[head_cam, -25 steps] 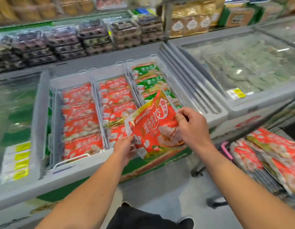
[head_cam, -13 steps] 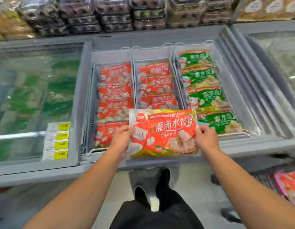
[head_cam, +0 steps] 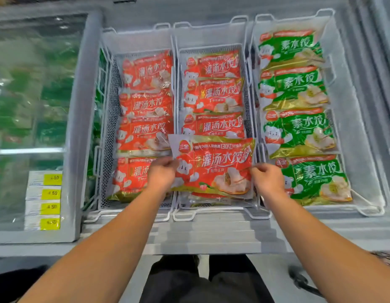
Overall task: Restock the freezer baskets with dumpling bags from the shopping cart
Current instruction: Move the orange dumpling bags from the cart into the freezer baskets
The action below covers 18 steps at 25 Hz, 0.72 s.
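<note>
A red dumpling bag point(head_cam: 213, 167) lies flat over the near end of the middle freezer basket point(head_cam: 209, 36). My left hand point(head_cam: 161, 174) pinches its left edge and my right hand point(head_cam: 267, 178) pinches its right edge. Three more red bags fill the middle basket behind it. The left basket point(head_cam: 106, 119) holds several red bags in a row. The right basket point(head_cam: 347, 119) holds several green dumpling bags point(head_cam: 299, 132). A sliver of the shopping cart point(head_cam: 387, 260) shows at the right edge.
The freezer's grey front rim point(head_cam: 211, 239) runs below the baskets. A closed glass lid point(head_cam: 32, 95) covers the left section, with yellow price labels point(head_cam: 51, 200) on it. My legs and a cart wheel point(head_cam: 299, 278) are on the floor below.
I have leaned in over the freezer. Both hands have carried the red bag forward and down onto the near end of the middle basket, now level and facing up.
</note>
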Each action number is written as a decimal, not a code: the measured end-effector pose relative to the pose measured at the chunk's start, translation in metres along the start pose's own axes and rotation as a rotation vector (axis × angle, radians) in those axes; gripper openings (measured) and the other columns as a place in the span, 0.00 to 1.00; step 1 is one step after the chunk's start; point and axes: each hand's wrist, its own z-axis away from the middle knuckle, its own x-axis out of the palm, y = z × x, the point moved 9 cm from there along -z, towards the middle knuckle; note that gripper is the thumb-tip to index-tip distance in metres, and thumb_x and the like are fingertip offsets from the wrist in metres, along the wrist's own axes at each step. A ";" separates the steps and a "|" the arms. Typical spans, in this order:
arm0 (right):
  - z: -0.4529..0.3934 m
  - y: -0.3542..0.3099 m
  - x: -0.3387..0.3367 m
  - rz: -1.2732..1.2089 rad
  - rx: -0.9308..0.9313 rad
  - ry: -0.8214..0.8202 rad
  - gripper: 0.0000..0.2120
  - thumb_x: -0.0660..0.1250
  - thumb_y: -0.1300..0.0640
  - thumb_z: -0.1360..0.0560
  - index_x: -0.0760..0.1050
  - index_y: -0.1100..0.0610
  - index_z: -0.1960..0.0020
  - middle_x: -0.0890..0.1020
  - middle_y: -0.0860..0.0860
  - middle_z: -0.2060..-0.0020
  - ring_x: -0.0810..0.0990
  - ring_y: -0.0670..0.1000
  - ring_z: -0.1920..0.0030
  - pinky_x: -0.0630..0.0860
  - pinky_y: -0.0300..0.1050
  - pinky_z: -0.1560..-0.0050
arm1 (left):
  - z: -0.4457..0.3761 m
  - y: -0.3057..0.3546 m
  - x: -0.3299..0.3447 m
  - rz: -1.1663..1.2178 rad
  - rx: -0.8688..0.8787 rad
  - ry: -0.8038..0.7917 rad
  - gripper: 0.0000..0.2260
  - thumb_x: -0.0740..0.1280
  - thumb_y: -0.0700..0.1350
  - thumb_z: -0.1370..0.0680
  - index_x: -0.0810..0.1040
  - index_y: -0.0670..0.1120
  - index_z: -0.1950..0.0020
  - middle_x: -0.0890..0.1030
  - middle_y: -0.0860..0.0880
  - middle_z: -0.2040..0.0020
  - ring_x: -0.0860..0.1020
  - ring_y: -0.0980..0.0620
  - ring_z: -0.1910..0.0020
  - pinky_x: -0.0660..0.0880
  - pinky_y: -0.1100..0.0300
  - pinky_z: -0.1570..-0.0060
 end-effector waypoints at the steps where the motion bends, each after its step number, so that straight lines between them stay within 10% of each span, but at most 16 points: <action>1: -0.005 0.004 0.004 0.048 0.024 -0.022 0.10 0.66 0.56 0.23 0.84 0.57 0.48 0.84 0.53 0.55 0.80 0.54 0.53 0.72 0.44 0.56 | -0.006 -0.009 0.007 -0.050 -0.033 -0.019 0.08 0.68 0.44 0.23 0.81 0.42 0.59 0.80 0.47 0.61 0.76 0.47 0.62 0.73 0.55 0.59; 7: -0.020 0.038 0.023 0.312 0.104 -0.129 0.09 0.67 0.57 0.24 0.83 0.58 0.47 0.85 0.57 0.51 0.81 0.59 0.50 0.78 0.50 0.51 | -0.016 -0.061 0.043 -0.404 -0.184 -0.164 0.21 0.66 0.52 0.22 0.69 0.46 0.72 0.72 0.46 0.72 0.74 0.45 0.66 0.65 0.56 0.64; 13: -0.034 0.041 0.025 0.349 0.066 -0.113 0.09 0.65 0.56 0.23 0.83 0.56 0.52 0.85 0.57 0.55 0.81 0.59 0.54 0.80 0.50 0.54 | -0.032 -0.055 0.044 -0.683 -0.079 -0.094 0.14 0.64 0.52 0.20 0.82 0.46 0.58 0.82 0.47 0.56 0.79 0.44 0.53 0.65 0.59 0.61; 18: -0.024 0.038 0.021 0.277 0.011 -0.052 0.08 0.66 0.58 0.23 0.84 0.59 0.53 0.85 0.56 0.57 0.81 0.58 0.56 0.71 0.43 0.60 | -0.028 -0.045 0.046 -0.669 0.009 0.022 0.17 0.61 0.48 0.19 0.70 0.48 0.67 0.73 0.51 0.69 0.72 0.47 0.66 0.59 0.58 0.72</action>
